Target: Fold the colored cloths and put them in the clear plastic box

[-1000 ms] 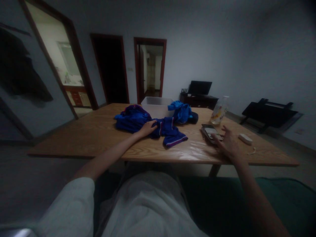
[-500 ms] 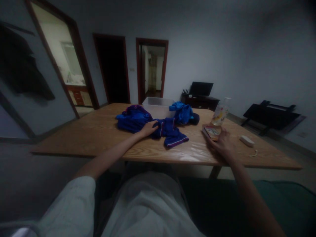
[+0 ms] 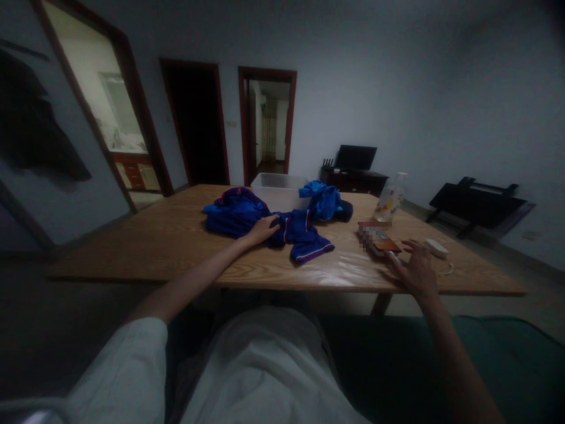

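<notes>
A crumpled dark blue sports shirt (image 3: 304,227) with white and purple trim lies on the table (image 3: 145,247), one sleeve spread towards me. My left hand (image 3: 263,231) is closed on its middle, the fingertips partly lost in the folds. On the right is a small flat box or book (image 3: 377,238), its cover partly blurred out. My right hand (image 3: 417,265) is beside its near right edge, fingers apart and nothing in the grasp. The thumb reaches close to the box's near corner; whether it touches I cannot tell.
More blue and purple clothing (image 3: 233,215) is heaped left. Behind stands a translucent plastic bin (image 3: 280,187), with a bright blue garment (image 3: 322,200) and a dark item (image 3: 344,210) beside it. A clear patterned bottle (image 3: 391,200) and a small white corded object (image 3: 436,248) are at right.
My right hand has come off the flat box and moved right and slightly towards me, fingers spreading. My left hand keeps its place on the shirt. The view has shifted a little.
</notes>
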The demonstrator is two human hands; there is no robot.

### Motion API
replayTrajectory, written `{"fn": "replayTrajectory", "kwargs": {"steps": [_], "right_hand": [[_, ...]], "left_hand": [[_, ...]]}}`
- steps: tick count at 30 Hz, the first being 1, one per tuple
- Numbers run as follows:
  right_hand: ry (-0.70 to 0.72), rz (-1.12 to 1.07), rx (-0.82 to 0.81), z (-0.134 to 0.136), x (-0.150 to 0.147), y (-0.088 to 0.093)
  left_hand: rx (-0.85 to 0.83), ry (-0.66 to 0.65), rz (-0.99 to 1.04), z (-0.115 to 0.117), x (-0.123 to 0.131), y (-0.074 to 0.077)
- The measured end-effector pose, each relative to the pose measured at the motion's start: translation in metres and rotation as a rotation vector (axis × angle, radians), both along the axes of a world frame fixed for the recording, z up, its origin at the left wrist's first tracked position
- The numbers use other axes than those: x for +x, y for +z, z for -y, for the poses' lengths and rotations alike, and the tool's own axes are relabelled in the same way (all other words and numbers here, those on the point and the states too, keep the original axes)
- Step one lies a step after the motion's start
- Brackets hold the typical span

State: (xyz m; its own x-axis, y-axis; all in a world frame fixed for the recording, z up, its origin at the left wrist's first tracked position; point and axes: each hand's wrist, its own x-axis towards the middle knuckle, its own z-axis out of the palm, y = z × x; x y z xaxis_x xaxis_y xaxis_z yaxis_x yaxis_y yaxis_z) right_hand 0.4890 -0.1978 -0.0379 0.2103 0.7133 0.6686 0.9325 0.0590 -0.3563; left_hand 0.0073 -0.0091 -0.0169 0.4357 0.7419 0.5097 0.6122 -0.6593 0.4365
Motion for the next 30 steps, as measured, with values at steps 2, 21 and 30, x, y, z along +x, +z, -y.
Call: {"fn": "replayTrajectory", "kwargs": {"steps": [2, 21, 30], "right_hand": [[-0.021, -0.024, 0.028, 0.004, 0.001, -0.003], [-0.082, -0.016, -0.012, 0.006, -0.008, 0.001], [-0.091, -0.043, -0.047, 0.007, -0.008, 0.003]], "left_hand": [[0.0, 0.0, 0.006, 0.0, 0.0, -0.001], [-0.004, 0.025, -0.001, 0.001, 0.0, 0.002], [0.013, 0.0, -0.012, -0.002, -0.002, -0.002]]}}
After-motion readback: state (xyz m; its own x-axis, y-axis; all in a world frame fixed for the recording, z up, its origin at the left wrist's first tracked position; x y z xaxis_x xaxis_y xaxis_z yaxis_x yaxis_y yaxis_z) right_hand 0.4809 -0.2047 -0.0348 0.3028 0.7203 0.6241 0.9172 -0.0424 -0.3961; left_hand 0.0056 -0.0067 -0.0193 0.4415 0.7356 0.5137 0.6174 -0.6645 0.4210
